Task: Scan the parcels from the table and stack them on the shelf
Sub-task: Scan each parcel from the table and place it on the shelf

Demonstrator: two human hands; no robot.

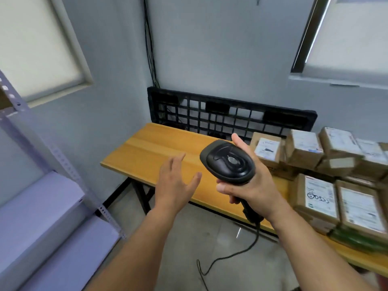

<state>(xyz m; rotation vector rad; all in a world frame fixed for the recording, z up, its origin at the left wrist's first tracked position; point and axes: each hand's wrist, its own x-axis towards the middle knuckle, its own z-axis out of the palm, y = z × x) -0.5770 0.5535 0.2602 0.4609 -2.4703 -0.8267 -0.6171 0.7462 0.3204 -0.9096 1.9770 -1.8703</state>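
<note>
Right hand (258,185) grips the scanner (228,160); left hand (174,183) fingers (178,159) spread, holding nothing. Parcels (315,194) crowd the bench (151,148) right end; stacking likely unstarted.

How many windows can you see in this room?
2. The left window is above the metal shelf; the right window is above the parcels on the table. Others may be out of view.

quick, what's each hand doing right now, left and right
Left hand: open, fingers spread, holding nothing, above the table.
Right hand: grip closed round the black barcode scanner.
</note>
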